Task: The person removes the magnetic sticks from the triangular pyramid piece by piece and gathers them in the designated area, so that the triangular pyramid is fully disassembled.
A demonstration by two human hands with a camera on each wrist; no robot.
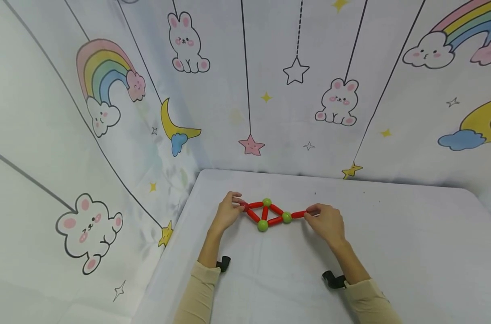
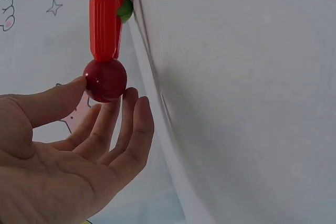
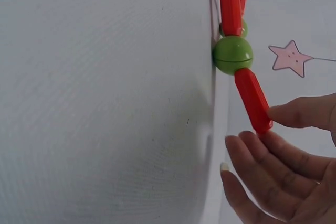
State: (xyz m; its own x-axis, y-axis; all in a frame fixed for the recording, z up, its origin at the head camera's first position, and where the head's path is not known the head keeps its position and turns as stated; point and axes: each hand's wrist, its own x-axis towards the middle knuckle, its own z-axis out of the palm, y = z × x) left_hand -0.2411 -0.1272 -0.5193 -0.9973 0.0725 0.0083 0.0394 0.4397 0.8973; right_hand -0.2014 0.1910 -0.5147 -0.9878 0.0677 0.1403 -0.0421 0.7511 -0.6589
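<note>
A flat diamond of red rods [image 1: 265, 213] and ball joints lies at the middle of the table, with one rod bracing it across. Three of its balls are green: a far one [image 1: 267, 202], a near one [image 1: 263, 225] and a right one [image 1: 287, 218]. At the left corner is a dark red ball [image 2: 105, 80], which my left hand [image 1: 227, 212] pinches between thumb and fingertips. One more red rod [image 3: 253, 99] sticks out from the right green ball. My right hand [image 1: 327, 223] pinches its outer end between thumb and fingers.
A white cloth-covered table [image 1: 407, 252] lies under the structure, its far edge meeting a white curtain [image 1: 225, 90] printed with rabbits, stars and rainbows. The curtain also closes off the left side. Black camera mounts sit on both wrists, the right mount [image 1: 333, 280] near the tabletop.
</note>
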